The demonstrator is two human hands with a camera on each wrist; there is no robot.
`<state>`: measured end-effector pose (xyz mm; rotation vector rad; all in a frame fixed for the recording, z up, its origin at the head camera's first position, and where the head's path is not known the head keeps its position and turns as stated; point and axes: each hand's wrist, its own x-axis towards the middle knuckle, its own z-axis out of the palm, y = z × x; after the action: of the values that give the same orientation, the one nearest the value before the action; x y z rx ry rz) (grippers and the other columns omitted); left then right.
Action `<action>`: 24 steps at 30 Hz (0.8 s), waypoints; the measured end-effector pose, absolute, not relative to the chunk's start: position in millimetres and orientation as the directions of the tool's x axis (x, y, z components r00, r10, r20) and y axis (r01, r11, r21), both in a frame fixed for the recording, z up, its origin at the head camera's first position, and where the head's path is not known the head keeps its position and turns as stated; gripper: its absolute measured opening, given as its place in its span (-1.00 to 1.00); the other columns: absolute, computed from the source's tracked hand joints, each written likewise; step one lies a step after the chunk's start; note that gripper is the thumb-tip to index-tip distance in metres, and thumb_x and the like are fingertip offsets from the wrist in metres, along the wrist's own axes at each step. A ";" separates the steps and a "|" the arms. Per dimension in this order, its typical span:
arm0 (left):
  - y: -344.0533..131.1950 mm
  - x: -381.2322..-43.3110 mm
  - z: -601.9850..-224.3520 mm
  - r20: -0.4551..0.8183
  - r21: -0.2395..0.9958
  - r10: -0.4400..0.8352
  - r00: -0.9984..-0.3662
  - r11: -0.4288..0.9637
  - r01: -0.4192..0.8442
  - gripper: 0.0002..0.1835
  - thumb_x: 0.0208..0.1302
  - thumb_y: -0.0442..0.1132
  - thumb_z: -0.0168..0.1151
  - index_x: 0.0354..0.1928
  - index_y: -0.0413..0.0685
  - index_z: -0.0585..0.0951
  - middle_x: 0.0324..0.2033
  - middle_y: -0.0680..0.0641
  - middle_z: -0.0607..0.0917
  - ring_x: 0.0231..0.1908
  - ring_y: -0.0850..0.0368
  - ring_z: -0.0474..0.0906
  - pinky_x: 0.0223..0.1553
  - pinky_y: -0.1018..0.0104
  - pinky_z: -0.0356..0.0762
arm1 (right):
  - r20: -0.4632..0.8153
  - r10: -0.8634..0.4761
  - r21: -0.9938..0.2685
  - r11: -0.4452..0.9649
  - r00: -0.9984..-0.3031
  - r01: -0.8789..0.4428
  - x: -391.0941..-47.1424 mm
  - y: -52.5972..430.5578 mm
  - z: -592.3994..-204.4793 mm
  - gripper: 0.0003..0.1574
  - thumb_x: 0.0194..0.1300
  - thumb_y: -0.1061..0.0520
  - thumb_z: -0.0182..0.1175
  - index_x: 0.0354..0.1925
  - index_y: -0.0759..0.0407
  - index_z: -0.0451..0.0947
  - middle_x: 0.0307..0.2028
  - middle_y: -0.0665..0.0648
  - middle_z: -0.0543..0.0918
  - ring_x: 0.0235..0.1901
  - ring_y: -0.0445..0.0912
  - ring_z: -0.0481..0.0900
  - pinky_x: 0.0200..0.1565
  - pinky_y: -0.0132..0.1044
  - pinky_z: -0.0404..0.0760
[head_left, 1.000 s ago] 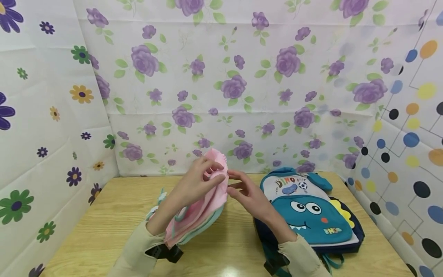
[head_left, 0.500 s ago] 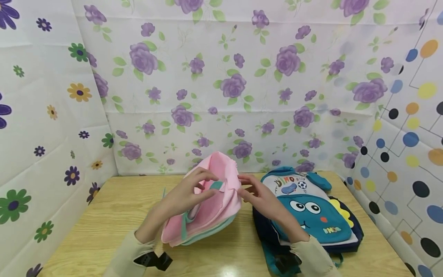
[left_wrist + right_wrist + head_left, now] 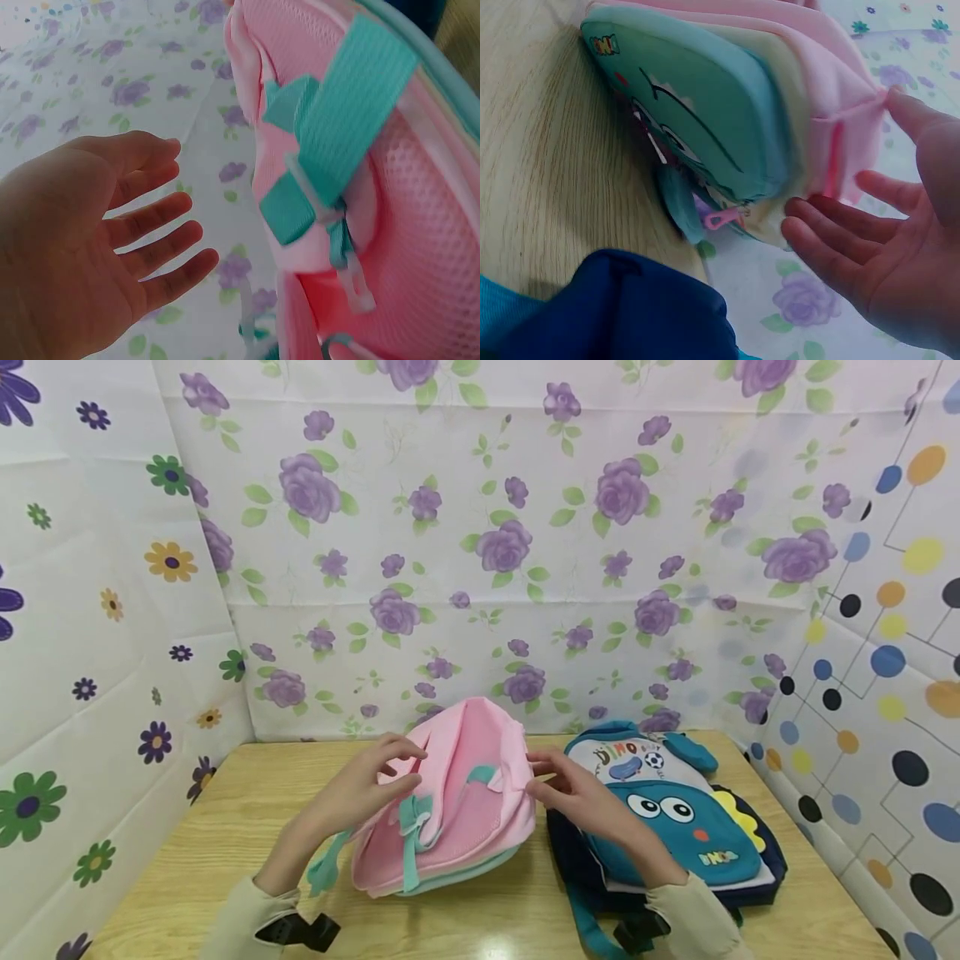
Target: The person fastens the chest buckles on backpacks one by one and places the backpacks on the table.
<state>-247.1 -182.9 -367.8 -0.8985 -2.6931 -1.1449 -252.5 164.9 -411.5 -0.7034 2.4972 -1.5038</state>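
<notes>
A pink backpack [image 3: 480,827] with a mint front and mint strap webbing leans face down on the table, its padded back and straps toward me. My left hand [image 3: 367,785] hovers beside its left edge, fingers spread and holding nothing. In the left wrist view, a gap shows between that hand [image 3: 97,232] and the mint strap buckle. My right hand [image 3: 573,793] touches the backpack's right side with extended fingertips. The right wrist view shows thumb and fingers of this hand [image 3: 900,247] along the pink side panel, near the mint dinosaur-face pocket [image 3: 697,105].
A navy and teal dinosaur backpack [image 3: 675,835] lies face up on the wooden table [image 3: 210,843] at the right, close to my right forearm. A floral cloth [image 3: 450,527] hangs behind the table, with patterned cloths on both sides.
The pink backpack has tipped down toward the table, its strapped back turning into view. My left hand has moved left, away from it; the right hand has moved slightly right, staying at its side.
</notes>
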 end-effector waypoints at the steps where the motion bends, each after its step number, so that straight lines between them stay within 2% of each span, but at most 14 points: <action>1: -186.5 -248.0 -370.4 0.285 0.631 0.476 -0.832 0.560 0.537 -0.70 0.40 -0.10 0.25 0.13 0.17 0.58 0.14 0.04 0.53 0.11 -0.05 0.49 0.05 -0.04 0.53 | 0.098 -0.471 -0.865 0.396 -0.877 -0.309 -252.1 166.5 -411.8 -0.39 0.47 -0.17 0.10 0.40 -0.21 0.26 0.24 0.12 0.49 0.09 -0.01 0.60 0.06 -0.10 0.62; 4: -197.7 -251.1 -379.2 0.264 0.630 0.452 -0.852 0.588 0.508 -0.69 0.40 -0.11 0.24 0.14 0.09 0.59 0.18 -0.01 0.52 0.13 -0.08 0.49 0.05 -0.06 0.53 | 0.046 -0.509 -0.874 0.396 -0.860 -0.281 -251.5 170.0 -412.9 -0.35 0.46 -0.17 0.12 0.42 -0.13 0.24 0.26 0.11 0.49 0.13 -0.01 0.58 0.11 -0.12 0.60; 8: -211.4 -256.6 -391.2 0.247 0.633 0.422 -0.872 0.611 0.475 -0.67 0.40 -0.13 0.24 0.14 -0.02 0.59 0.14 -0.04 0.55 0.11 -0.11 0.51 0.02 -0.05 0.53 | 0.008 -0.555 -0.885 0.382 -0.832 -0.264 -252.9 172.8 -416.5 -0.31 0.46 -0.12 0.15 0.42 -0.01 0.22 0.27 0.15 0.47 0.14 0.04 0.56 0.10 -0.20 0.58; 14: -226.9 -262.7 -405.0 0.216 0.642 0.391 -0.894 0.633 0.432 -0.69 0.41 -0.13 0.23 0.12 -0.06 0.60 0.05 -0.06 0.58 0.06 -0.10 0.55 -0.02 0.09 0.53 | -0.017 -0.549 -0.865 0.427 -0.835 -0.263 -255.4 176.7 -421.7 -0.31 0.40 -0.12 0.22 0.37 0.04 0.29 0.22 0.13 0.51 0.09 -0.02 0.58 0.06 -0.26 0.57; 19: -234.9 -263.8 -415.6 0.157 0.641 0.396 -0.905 0.656 0.398 -0.63 0.42 0.03 0.20 0.11 -0.02 0.62 0.03 -0.02 0.59 0.04 0.02 0.55 -0.05 0.23 0.54 | -0.027 -0.543 -0.836 0.472 -0.839 -0.279 -253.8 178.1 -423.7 -0.33 0.37 -0.14 0.25 0.33 0.03 0.35 0.19 0.11 0.56 0.11 0.00 0.58 0.10 -0.12 0.57; 24: -239.5 -263.5 -424.3 0.117 0.659 0.422 -0.899 0.644 0.389 -0.60 0.37 0.09 0.23 0.09 0.03 0.62 0.05 0.00 0.60 0.05 0.00 0.52 -0.02 0.27 0.53 | -0.021 -0.537 -0.779 0.537 -0.843 -0.323 -254.9 174.6 -428.5 -0.29 0.31 -0.20 0.29 0.31 0.02 0.41 0.19 0.08 0.57 0.23 0.11 0.50 0.21 0.10 0.49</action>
<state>-263.5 -239.5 -424.3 -0.7136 -2.8909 -1.1405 -254.9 174.6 -428.5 -0.7207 2.5192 -1.1972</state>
